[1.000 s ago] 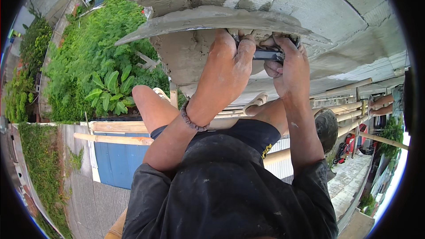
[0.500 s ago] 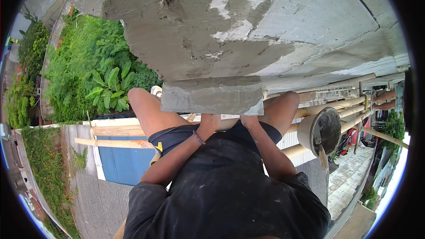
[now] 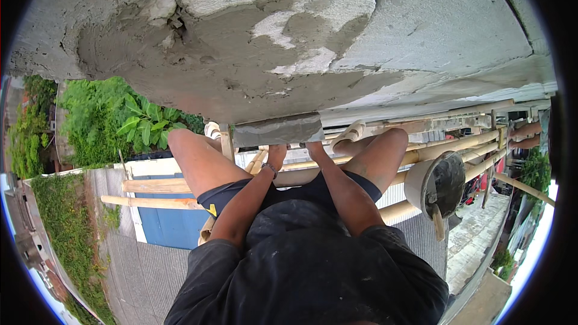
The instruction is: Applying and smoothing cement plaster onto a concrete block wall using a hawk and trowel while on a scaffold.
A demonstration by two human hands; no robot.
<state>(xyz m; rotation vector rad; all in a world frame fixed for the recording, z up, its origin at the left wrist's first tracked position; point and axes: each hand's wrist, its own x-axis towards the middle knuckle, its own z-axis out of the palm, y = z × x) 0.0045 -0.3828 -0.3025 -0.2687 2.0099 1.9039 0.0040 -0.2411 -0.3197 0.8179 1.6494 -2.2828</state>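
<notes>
A short rectangular board (image 3: 278, 131), grey with wet mortar, lies against the lower part of the plastered wall in front of me. My left hand (image 3: 276, 155) grips its near edge toward the left. Closer to its right end, my right hand (image 3: 314, 150) holds the same edge. The board hides most of my fingers. Above it, the wall (image 3: 198, 78) carries a dark, wet patch of mortar with rough, cracked spots at the upper left. Paler, drier plaster shows at the right.
A bucket (image 3: 415, 183) of grey mortar, with a wooden handle (image 3: 439, 222) sticking out, stands right of my knee. Bamboo poles (image 3: 162, 186) run below me, over a corrugated roof (image 3: 156, 271) far down. Another person's limbs (image 3: 525, 135) show at the far right. Green plants grow at the left.
The board has gone lower down the wall and looks smaller, with both hands still on it. My arms have stretched out, and more of the upper wall shows.
</notes>
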